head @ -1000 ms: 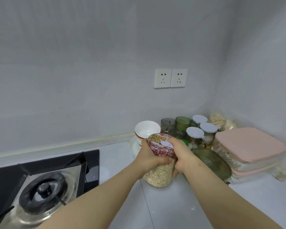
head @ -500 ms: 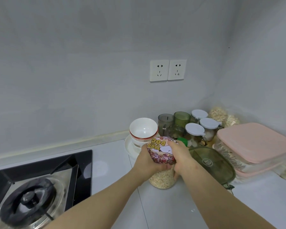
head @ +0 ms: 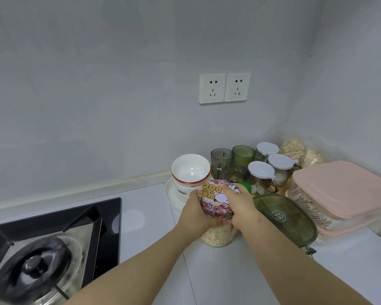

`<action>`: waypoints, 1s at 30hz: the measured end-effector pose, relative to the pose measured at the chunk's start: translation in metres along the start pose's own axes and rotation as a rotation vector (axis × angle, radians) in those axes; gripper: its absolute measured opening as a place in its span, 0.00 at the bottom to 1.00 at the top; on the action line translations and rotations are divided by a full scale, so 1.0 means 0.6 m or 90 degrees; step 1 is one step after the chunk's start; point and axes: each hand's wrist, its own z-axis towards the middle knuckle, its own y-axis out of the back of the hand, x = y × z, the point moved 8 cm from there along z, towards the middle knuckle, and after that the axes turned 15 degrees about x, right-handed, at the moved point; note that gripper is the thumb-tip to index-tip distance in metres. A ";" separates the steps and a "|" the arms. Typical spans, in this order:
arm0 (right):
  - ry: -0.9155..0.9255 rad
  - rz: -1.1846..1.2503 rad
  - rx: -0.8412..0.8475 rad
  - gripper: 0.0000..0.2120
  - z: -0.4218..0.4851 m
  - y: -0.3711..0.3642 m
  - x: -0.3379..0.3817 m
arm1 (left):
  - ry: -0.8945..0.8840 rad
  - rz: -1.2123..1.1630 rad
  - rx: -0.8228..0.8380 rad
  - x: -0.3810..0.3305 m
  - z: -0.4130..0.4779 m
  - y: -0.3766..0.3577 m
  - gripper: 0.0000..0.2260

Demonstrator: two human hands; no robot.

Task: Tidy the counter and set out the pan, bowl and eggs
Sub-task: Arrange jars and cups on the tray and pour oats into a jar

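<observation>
oat jar (head: 218,235) near the middle of the counter (head: 229,278), upright; base looks to be on the surface, though whether it bears weight there i cannot tell; left hand (head: 196,214) wrapped round its left side just under the lid, right hand (head: 242,205) curled over the rim of the patterned lid (head: 215,201) and down the right side; both hands gripping the jar, neither free; two-handed hold reads as steadying a heavy glass jar, or bracing the body to turn the lid; which one, not clear.

task things: stacked bowl (head: 190,170) sits on a white plate (head: 171,194) just behind the jar, near the wall; no pan and no eggs in view; judged early in the tidying, setting out not yet done.

around: tumblers (head: 221,157) and white-lidded jars (head: 261,170) packed in the corner behind; a green cap (head: 245,186) just beyond the right hand; green-lidded container (head: 282,214) just beside the jar on the right, pink-lidded boxes (head: 343,188) stacked past it; bags of oats (head: 295,148) against the corner wall; hob (head: 42,260) at far left, burner bare; sockets (head: 224,88) above.

in the way: the corner is crowded, so any push back or to the right risks knocking the bowl stack or the container; open counter lies between jar and hob.
</observation>
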 end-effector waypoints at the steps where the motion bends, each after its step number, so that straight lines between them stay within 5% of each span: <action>1: 0.001 -0.001 -0.004 0.19 0.001 0.002 0.002 | -0.001 0.002 -0.006 -0.002 0.000 -0.001 0.36; 14: 0.029 -0.076 -0.066 0.15 0.007 0.012 0.007 | 0.054 0.007 -0.045 0.001 0.005 -0.010 0.38; 24: -0.001 -0.474 -0.022 0.15 -0.033 0.059 0.084 | 0.012 0.137 -0.069 -0.034 -0.004 -0.015 0.46; 30: -0.147 -0.738 0.066 0.28 -0.042 0.072 -0.007 | -0.009 0.396 -0.031 -0.066 -0.009 -0.035 0.24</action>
